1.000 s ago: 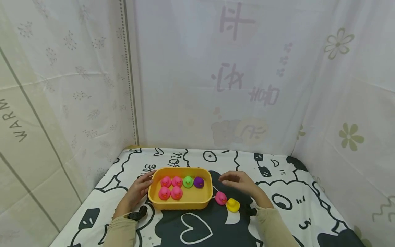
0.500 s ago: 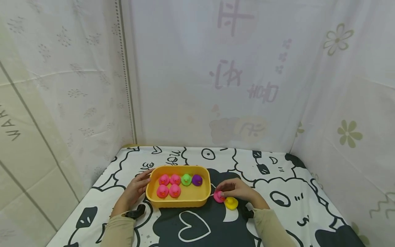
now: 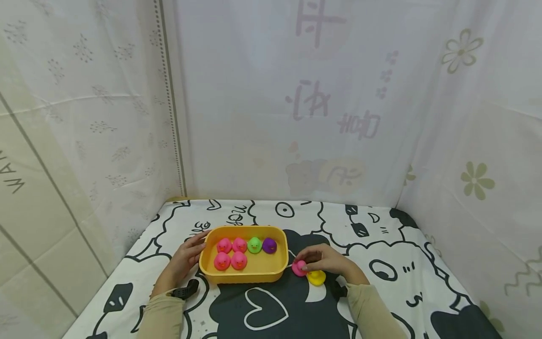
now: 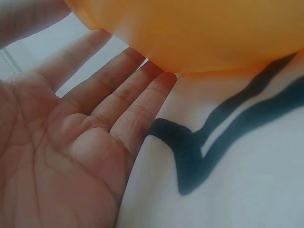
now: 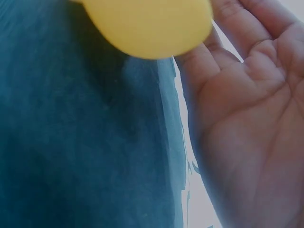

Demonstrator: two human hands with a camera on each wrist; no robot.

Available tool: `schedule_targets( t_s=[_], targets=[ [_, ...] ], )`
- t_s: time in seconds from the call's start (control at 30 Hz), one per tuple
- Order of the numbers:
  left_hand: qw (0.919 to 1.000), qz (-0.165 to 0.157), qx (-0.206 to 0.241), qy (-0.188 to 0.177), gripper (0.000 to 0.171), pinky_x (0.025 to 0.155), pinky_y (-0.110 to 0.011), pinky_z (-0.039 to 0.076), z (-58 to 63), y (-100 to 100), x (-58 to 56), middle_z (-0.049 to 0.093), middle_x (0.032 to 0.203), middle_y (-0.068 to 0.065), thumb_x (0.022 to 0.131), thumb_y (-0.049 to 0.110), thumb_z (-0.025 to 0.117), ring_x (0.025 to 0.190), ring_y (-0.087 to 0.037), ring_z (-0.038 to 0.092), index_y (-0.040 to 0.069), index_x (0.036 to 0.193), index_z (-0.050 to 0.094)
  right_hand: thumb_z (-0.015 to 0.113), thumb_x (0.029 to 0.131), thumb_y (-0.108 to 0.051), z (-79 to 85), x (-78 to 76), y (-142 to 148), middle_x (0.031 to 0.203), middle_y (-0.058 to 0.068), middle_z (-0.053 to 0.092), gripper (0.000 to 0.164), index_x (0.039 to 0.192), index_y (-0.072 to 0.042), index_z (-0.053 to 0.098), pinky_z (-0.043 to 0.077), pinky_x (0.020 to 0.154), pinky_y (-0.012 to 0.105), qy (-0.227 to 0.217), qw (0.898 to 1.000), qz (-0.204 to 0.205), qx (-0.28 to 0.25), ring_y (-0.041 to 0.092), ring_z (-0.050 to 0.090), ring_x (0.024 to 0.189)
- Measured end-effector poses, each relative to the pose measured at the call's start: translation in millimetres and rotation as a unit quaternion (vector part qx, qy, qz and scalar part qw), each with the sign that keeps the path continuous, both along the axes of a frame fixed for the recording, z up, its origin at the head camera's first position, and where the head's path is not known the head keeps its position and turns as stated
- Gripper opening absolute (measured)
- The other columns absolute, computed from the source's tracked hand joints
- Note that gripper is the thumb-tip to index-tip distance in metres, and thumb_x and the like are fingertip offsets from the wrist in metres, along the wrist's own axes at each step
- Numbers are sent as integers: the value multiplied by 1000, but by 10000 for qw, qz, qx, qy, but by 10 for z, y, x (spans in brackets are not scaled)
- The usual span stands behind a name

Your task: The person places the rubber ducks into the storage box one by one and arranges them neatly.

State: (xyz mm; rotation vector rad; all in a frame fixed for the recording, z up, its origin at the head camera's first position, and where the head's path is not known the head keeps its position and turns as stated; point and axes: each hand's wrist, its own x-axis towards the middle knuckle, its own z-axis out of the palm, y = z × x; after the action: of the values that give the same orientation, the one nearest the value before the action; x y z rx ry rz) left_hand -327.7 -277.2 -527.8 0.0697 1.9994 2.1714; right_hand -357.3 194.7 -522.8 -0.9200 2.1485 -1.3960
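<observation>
In the head view a yellow-orange plastic basin (image 3: 267, 270) holds several pink rubber ducks (image 3: 222, 261), a green duck (image 3: 254, 245) and a purple duck (image 3: 269, 245). My left hand (image 3: 181, 263) lies along the basin's left side; the left wrist view shows its fingers (image 4: 114, 102) extended, tips at the basin wall (image 4: 199, 38). To the right of the basin, my right hand (image 3: 328, 262) pinches a loose pink duck (image 3: 298, 269) from above. A yellow duck (image 3: 316, 278) sits beside it under the palm, its rounded body filling the top of the right wrist view.
A white cloth (image 3: 381, 301) with black cartoon drawings covers the table. Pale printed curtains (image 3: 271, 117) hang behind and on both sides. A dark band (image 3: 186, 289) circles the left wrist.
My right hand has come down from above the table onto the loose pink duck and taken it between the fingers. The left hand keeps its place at the basin; the head view shifts slightly.
</observation>
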Motion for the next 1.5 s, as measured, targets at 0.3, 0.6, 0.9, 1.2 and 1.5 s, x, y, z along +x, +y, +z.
schedule_targets(
  t_s=[0.3, 0.6, 0.9, 1.2, 1.5],
  targets=[
    [10000, 6, -19, -57, 65, 98, -27, 50, 13, 12, -3, 31, 159, -22, 99, 23, 57, 129, -26, 55, 12, 158, 32, 75, 90, -17, -22, -21, 14, 115, 4, 73, 26, 116, -13, 74, 55, 91, 32, 224, 9996, -140, 74, 23, 69, 105],
    [9999, -111, 1, 25, 64, 98, -28, 50, 29, 6, -17, 31, 159, -23, 100, 23, 56, 129, -26, 55, 11, 158, 31, 74, 90, -16, 2, -20, 20, 115, 6, 73, 26, 116, -11, 73, 56, 90, 34, 156, 9998, -129, -81, 25, 70, 103],
    [9999, -14, -123, -93, 66, 99, -26, 49, 13, -2, -4, 31, 159, -21, 99, 26, 57, 131, -25, 53, 12, 159, 31, 76, 89, -17, 21, 14, -7, 116, 2, 73, 30, 118, -14, 73, 54, 93, 31, 67, 9998, -105, 158, 23, 68, 107],
    [9999, -88, -115, -36, 65, 97, -25, 50, 43, 10, -49, 31, 159, -21, 100, 25, 56, 125, -19, 57, 13, 158, 31, 75, 91, -22, 74, -7, 7, 113, 1, 73, 26, 116, -17, 73, 57, 89, 32, 287, 9988, -316, 250, 22, 70, 101],
    [9999, -38, -76, -59, 65, 98, -26, 50, 34, 10, -23, 32, 158, -22, 99, 22, 56, 129, -26, 55, 11, 158, 32, 75, 91, -25, 12, -26, -4, 112, 1, 72, 26, 116, -18, 73, 58, 85, 32, 342, 9976, -535, 265, 21, 71, 99]
  ],
)
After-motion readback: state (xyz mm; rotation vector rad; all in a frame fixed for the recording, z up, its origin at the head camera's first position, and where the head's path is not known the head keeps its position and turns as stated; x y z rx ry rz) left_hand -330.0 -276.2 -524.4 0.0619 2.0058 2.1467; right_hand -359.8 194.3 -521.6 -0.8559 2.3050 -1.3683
